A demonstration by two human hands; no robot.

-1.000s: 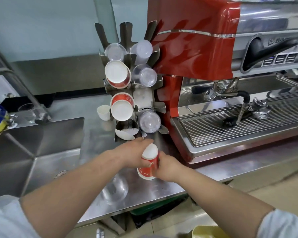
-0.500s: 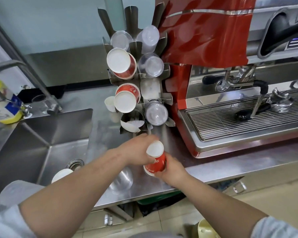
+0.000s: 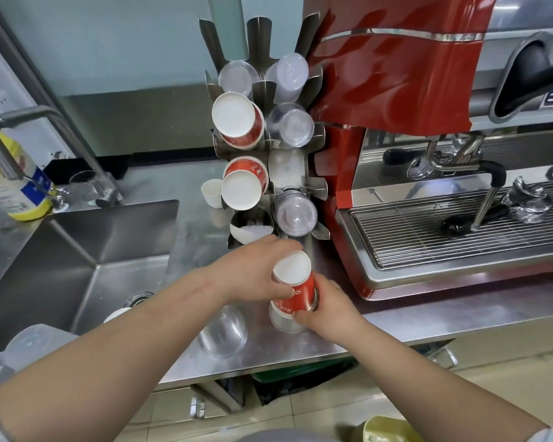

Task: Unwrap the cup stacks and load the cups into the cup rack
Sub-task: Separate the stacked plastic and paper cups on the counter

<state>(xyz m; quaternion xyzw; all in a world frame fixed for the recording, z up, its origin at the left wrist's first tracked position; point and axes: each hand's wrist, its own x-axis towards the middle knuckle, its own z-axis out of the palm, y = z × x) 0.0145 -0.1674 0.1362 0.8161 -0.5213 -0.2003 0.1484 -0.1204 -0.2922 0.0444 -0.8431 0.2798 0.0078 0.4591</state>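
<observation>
A short stack of red paper cups (image 3: 296,290) with white bottoms stands tilted on the steel counter (image 3: 428,317), its lower end in clear plastic wrap. My left hand (image 3: 256,271) grips the stack's upper end. My right hand (image 3: 326,309) holds its lower end and the wrap. Just behind stands the steel cup rack (image 3: 288,169), with red paper cup stacks (image 3: 238,124) in its left slots and clear plastic cups (image 3: 296,212) in its right slots. The lowest left slot holds white paper liners (image 3: 251,232).
A red espresso machine (image 3: 396,74) with a drip grate (image 3: 460,231) stands right of the rack. A sink (image 3: 77,266) with a tap (image 3: 23,122) lies to the left. A clear dome lid (image 3: 224,330) lies on the counter, a small white cup (image 3: 212,193) beside the rack.
The cup stack has tilted and lifted a little between my hands, with more of the clear wrap showing at its lower end. The camera has shifted slightly.
</observation>
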